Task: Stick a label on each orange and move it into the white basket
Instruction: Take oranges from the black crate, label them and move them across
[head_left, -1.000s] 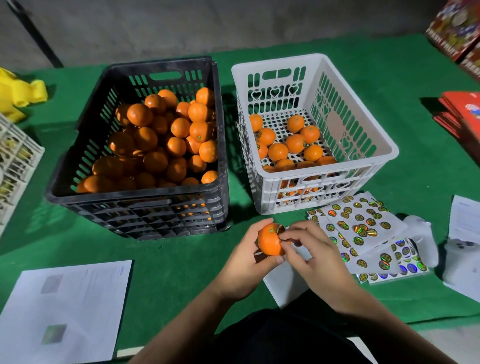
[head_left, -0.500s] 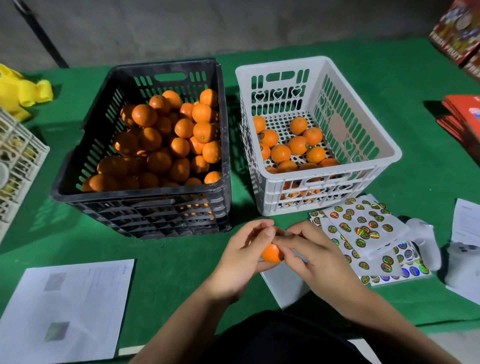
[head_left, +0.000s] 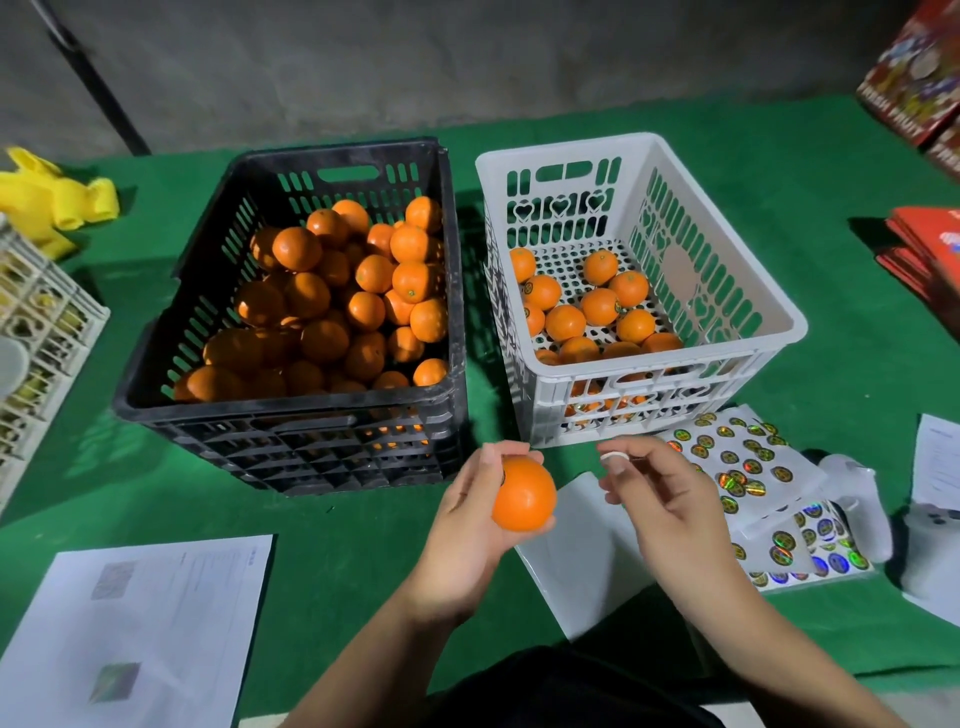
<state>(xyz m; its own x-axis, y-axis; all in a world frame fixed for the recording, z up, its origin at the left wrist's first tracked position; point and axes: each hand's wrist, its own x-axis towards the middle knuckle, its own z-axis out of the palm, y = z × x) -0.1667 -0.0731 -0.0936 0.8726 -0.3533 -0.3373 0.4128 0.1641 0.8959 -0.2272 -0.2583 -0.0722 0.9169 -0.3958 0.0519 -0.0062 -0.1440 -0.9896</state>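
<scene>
the left hand (head_left: 470, 525) has its fingers wrapped round one orange (head_left: 523, 493), holding it up just in front of the two crates, above the green tabletop (head_left: 337, 525). a dark label edge shows on the orange's upper left side, against the fingers. the right hand (head_left: 660, 488) is beside it, apart from the fruit, fingers loosely curled with something small and pale at the fingertips; i can't tell if it is pinched or just a nail catching light. to my eye the sticking is done and the drop comes next. the white basket (head_left: 779, 332) sits up and to the right, its near wall close, with a layer of oranges along its near side and bare floor further back. best to carry the orange over that near rim and set it low on the bare floor rather than toss it, label side untouched so it doesn't rub off. the black crate (head_left: 291, 410) to the left is full of oranges, so plenty remain. sticker sheets (head_left: 737, 457) lie ready by the right hand.
</scene>
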